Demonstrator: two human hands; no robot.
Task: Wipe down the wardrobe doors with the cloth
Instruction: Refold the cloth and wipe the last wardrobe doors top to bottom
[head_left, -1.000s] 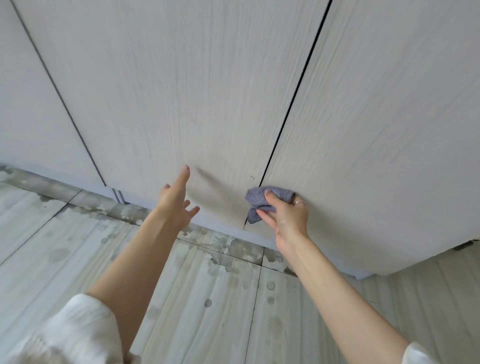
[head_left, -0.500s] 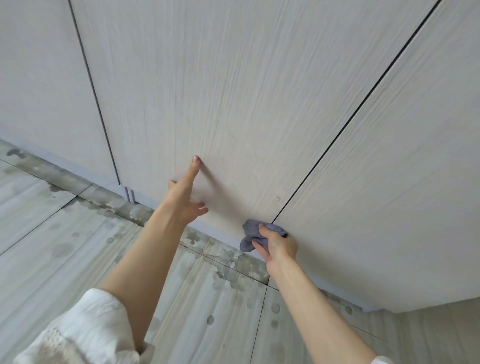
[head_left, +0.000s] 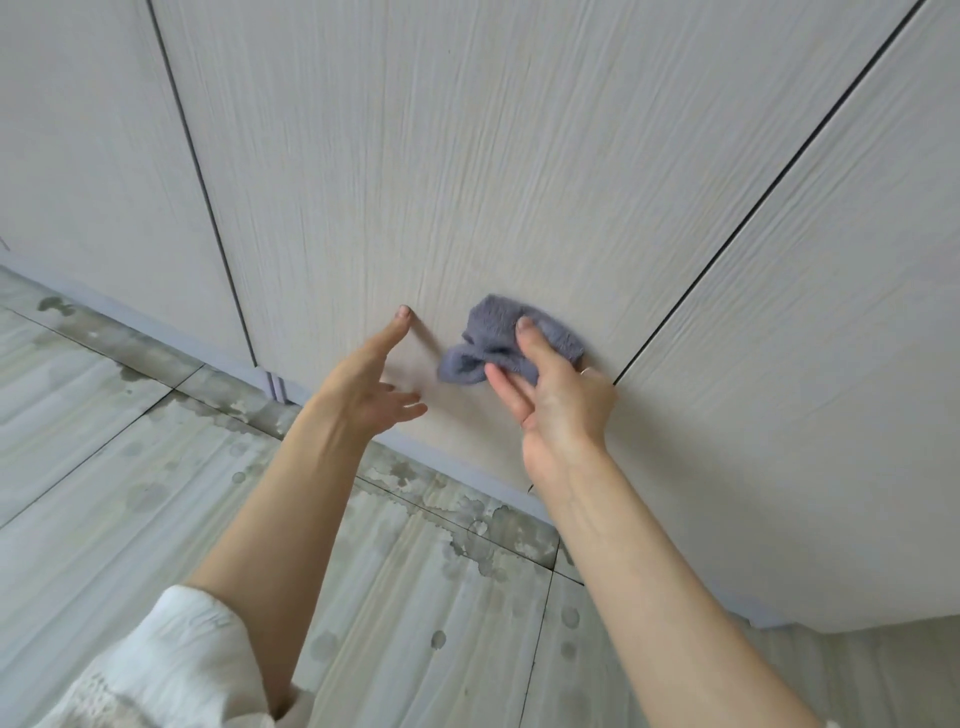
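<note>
Right hand (head_left: 558, 400) at frame centre, fingers pressing crumpled grey-blue cloth (head_left: 501, 338) against pale wood-grain wardrobe door (head_left: 467, 156). Left hand (head_left: 371, 382) just left, fingers straight, fingertip touching same door, holding nothing.

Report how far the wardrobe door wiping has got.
Done: nothing shows which areas are already wiped. In hand: the right hand presses the crumpled grey-blue cloth against the lower part of the pale wood-grain middle door; the left hand touches the panel beside it. Left, likely: that door's upper area and the neighbouring doors.
</note>
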